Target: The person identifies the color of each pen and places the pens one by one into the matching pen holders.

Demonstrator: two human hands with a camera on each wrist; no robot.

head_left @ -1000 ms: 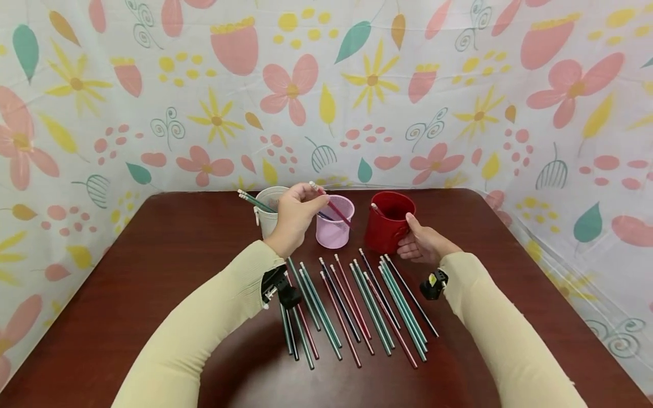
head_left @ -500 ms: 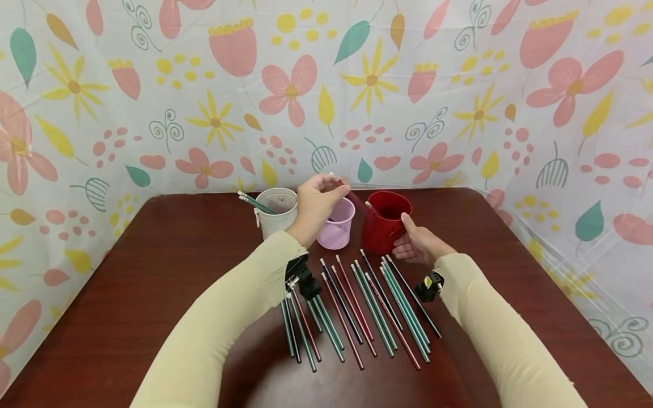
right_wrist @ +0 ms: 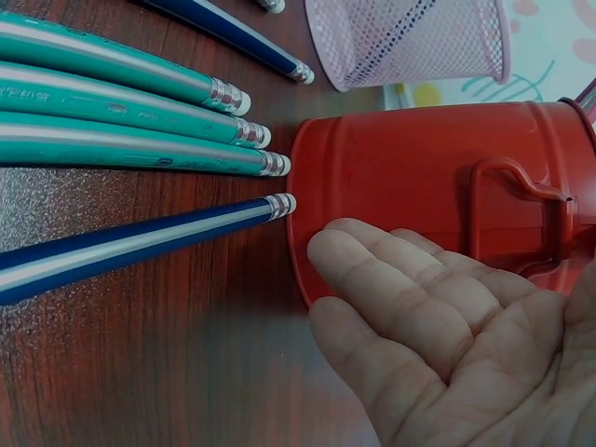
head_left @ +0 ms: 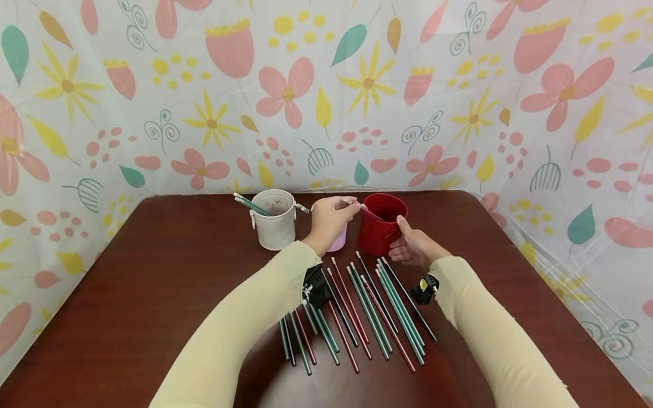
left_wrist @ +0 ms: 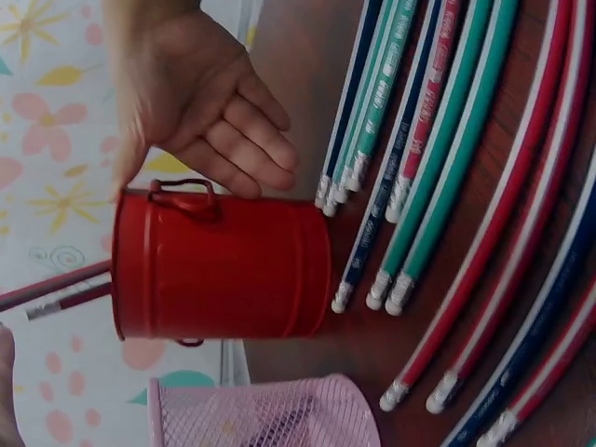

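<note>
In the head view my left hand (head_left: 330,222) pinches a red pencil near its eraser end, just left of the red bucket (head_left: 376,233). The held pencil (left_wrist: 51,286) slants into the bucket's mouth in the left wrist view, beside another red pencil (left_wrist: 86,297) standing in it. My right hand (head_left: 415,245) rests against the bucket's right side, thumb at the rim, fingers (right_wrist: 400,279) nearly straight along the wall. Behind my left hand, the pink mesh cup (head_left: 336,241) is partly hidden; a dark pencil shows through its mesh.
A white bucket (head_left: 275,229) with green pencils (head_left: 250,203) stands at the left. Several green, red and dark blue pencils (head_left: 357,311) lie in a spread on the brown table (head_left: 153,283) before the containers. A patterned cloth (head_left: 326,85) hangs behind.
My left hand has moved right with the red pencil, from above the pink cup to the red bucket, whose mouth the pencil now enters. My right hand stays at the bucket.
</note>
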